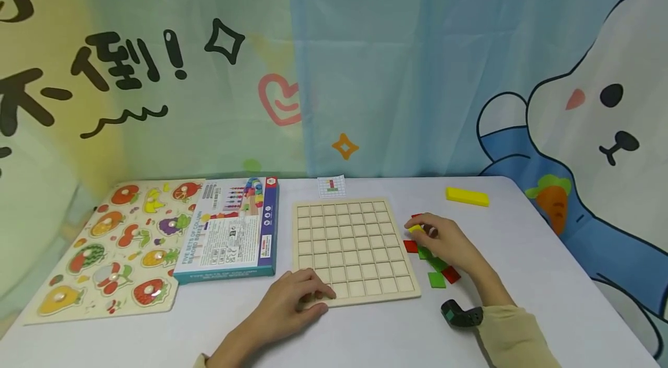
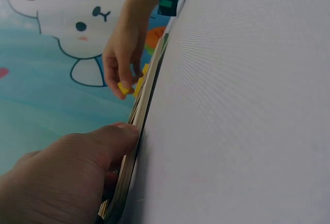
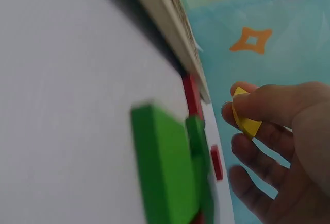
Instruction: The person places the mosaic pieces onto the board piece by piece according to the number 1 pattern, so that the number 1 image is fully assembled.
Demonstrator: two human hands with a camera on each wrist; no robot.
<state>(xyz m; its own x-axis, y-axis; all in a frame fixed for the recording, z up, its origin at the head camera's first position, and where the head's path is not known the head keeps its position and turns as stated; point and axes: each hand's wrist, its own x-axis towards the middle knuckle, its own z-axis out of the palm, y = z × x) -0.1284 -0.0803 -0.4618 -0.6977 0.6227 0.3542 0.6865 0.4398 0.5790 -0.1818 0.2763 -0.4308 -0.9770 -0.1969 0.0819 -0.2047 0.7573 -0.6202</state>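
My right hand (image 1: pixel 443 239) pinches a yellow square tile (image 3: pixel 246 115) between thumb and fingers, just above the loose tiles right of the board. Below it lie red tiles (image 1: pixel 410 246) and green tiles (image 1: pixel 436 280), some overlapping. At the near left corner of the wooden grid board (image 1: pixel 355 240), my left hand (image 1: pixel 294 304) holds the edge with bent fingers. In the left wrist view its fingertip (image 2: pixel 126 131) touches the board's edge. The board lies flat, its square cells all bare wood. Part of the tile pile is hidden by my right hand.
Behind the board lies a small pattern card (image 1: pixel 331 186) with a printed grid. A yellow bar (image 1: pixel 467 196) lies at the back right. To the left are a flat game box (image 1: pixel 229 240) and a fruit puzzle board (image 1: pixel 120 240). A printed curtain (image 1: pixel 365 66) hangs behind the table.
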